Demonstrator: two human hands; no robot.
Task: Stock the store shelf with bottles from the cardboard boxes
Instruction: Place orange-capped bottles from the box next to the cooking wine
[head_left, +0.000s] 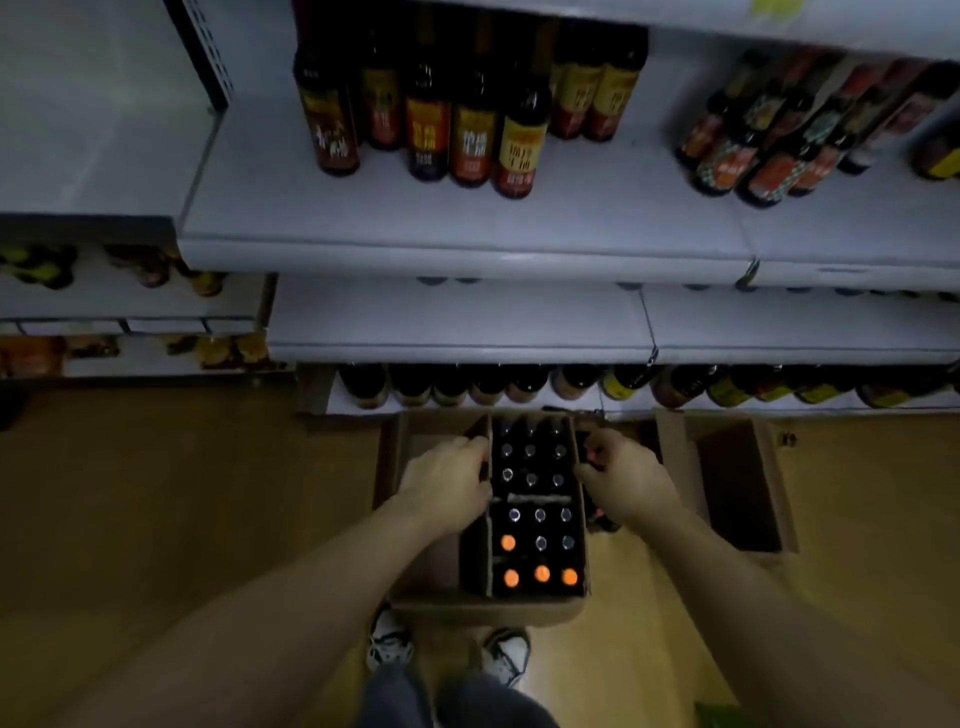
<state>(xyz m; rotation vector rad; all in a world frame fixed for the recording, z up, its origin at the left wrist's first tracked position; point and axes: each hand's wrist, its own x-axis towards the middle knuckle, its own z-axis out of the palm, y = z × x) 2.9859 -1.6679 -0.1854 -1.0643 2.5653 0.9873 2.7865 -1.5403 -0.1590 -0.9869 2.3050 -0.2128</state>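
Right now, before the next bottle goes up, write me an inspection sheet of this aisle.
Surface: tan floor, dimly lit; the cardboard box stands on it below the shelves.
Job's things: the box holds upright bottles, with four orange caps nearest the person; shelf bottles stand at the back of the upper shelf, its front bare.
Clutter: second open box to the right, inside too dark to read.
Hands: left hand grips the box's left wall; right hand is curled at its right edge, what it holds unclear.
Cables: nothing seen.
Surroundings: bottom row of bottles under the lower shelf; shoes behind the box.
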